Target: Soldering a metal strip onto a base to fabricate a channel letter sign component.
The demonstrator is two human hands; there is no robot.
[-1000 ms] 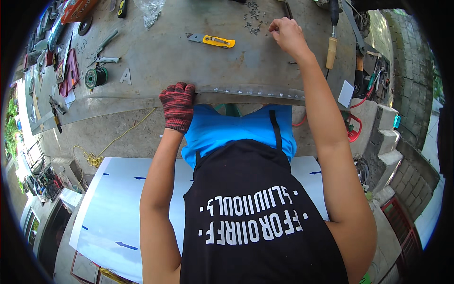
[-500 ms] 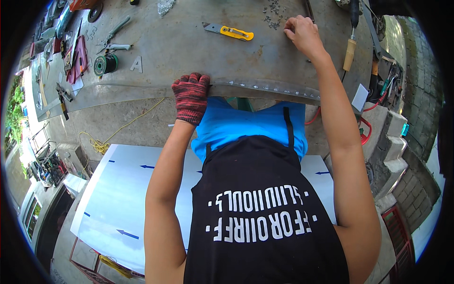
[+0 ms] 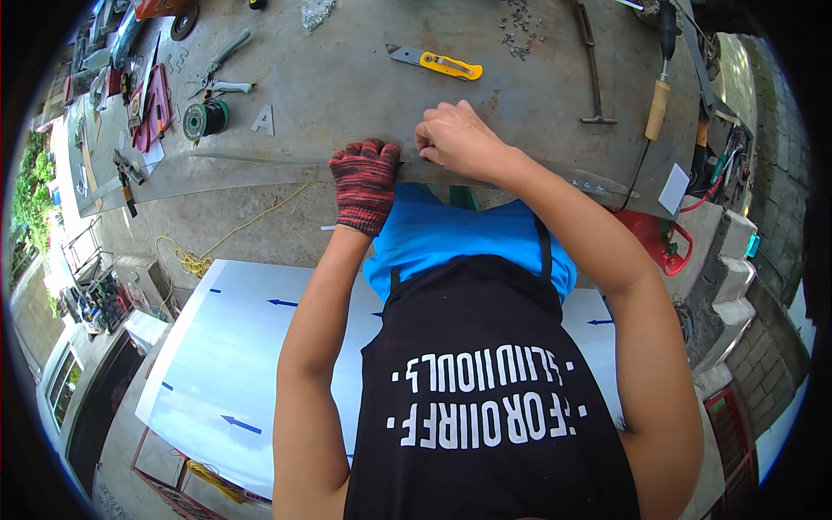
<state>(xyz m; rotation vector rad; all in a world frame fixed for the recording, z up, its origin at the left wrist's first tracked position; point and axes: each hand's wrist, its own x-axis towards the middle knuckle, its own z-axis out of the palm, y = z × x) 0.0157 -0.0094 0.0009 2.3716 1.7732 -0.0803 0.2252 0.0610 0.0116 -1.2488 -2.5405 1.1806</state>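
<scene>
My left hand, in a red-and-black knit glove, rests with curled fingers on a long metal strip along the table's near edge. Just right of it, my bare right hand is closed in a pinch over the same strip; whatever is between its fingertips is hidden. Farther back lie a yellow folding utility knife, scattered small fasteners and a T-handled metal tool. A cut-out metal letter and a wire spool are to the left.
The metal table holds pliers, clustered tools at left and a wooden-handled soldering iron at right. Behind me is a white sheet panel; concrete steps stand right, and a yellow cord lies on the floor.
My right hand has moved left and toward me, from beside the scattered fasteners to the strip next to my gloved left hand. The view has shifted slightly.
</scene>
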